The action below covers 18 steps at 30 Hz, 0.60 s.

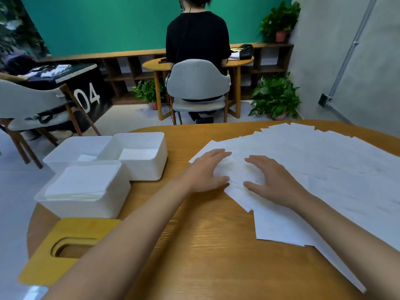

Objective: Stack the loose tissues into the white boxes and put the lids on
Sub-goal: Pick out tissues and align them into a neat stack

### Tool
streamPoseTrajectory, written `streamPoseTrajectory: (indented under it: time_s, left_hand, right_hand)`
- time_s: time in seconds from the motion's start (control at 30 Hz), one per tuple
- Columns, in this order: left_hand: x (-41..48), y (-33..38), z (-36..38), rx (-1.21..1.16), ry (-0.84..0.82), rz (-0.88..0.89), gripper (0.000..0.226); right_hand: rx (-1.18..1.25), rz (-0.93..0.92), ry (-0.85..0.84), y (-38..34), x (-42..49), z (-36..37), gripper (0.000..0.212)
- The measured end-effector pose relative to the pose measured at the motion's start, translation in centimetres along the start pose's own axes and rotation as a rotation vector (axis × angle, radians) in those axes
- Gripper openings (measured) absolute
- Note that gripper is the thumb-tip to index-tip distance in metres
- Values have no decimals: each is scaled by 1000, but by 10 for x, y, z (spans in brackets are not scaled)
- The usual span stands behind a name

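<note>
Loose white tissues [320, 169] lie spread over the right half of the round wooden table [205, 245]. My left hand [205, 169] and my right hand [272, 178] rest flat on the near left edge of that spread, fingers straight, a small gap between them. Three white boxes stand at the table's left edge. The nearest box [84, 191] is filled to the rim with stacked tissues. The far right box [138, 154] holds a low stack. The far left box [73, 152] shows a few tissues at its bottom. A yellow wooden lid [62, 250] with an oval slot lies in front of the boxes.
A person in black sits with their back to me at another wooden table [236, 63] beyond mine, on a grey chair [198, 83]. Another grey chair [32, 105] stands at far left. Potted plants [275, 98] line the floor by the wall.
</note>
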<state>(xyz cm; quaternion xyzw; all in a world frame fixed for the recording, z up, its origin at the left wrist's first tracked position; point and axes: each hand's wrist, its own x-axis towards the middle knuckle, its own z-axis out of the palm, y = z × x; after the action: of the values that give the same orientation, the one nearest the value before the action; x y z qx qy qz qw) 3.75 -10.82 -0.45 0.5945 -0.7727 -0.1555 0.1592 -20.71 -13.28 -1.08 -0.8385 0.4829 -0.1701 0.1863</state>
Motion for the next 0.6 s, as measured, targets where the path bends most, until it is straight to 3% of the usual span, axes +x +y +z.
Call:
streamPoseTrajectory:
  time_s: [0.27, 0.6]
  left_hand:
    - [7, -3, 37, -148, 31, 7, 69]
    - [-16, -14, 37, -152, 205, 13, 42]
  right_hand:
    - [-17, -11, 36, 12, 4, 24, 72]
    - [41, -122, 67, 1, 11, 38, 52]
